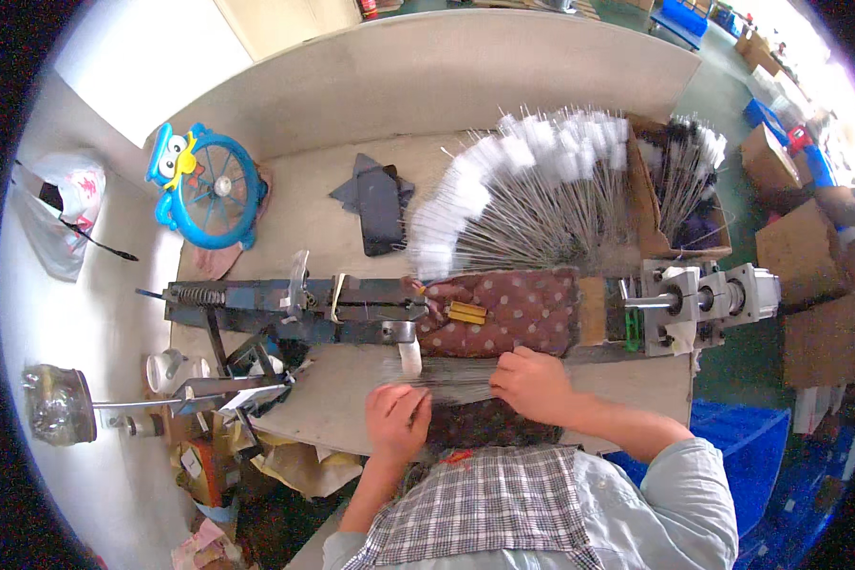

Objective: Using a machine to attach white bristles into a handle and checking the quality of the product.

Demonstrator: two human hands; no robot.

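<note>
A loose layer of thin metal wires (pixel 461 382) lies along the near edge of the bench, between my two hands. My left hand (pixel 398 418) has its fingers curled together at the wires' left end. At their right end my right hand (pixel 532 385) bends its fingers over them, thumb and fingers close together. Just beyond the hands, a brown dotted cloth pad (pixel 532 309) covers part of a long machine, with a small yellow block (pixel 467 313) lying on it. A short white cylinder (pixel 409 358) sticks out of the machine near my left hand.
Behind the pad fan out many wire-stemmed brushes (pixel 541 204) with white heads; a cardboard box (pixel 648 204) holds dark ones. A metal clamping head (pixel 684 302) stands at right. A phone (pixel 381 211) and a blue toy-shaped fan (pixel 209 185) are farther left. A lever arm (pixel 142 403) juts out at left.
</note>
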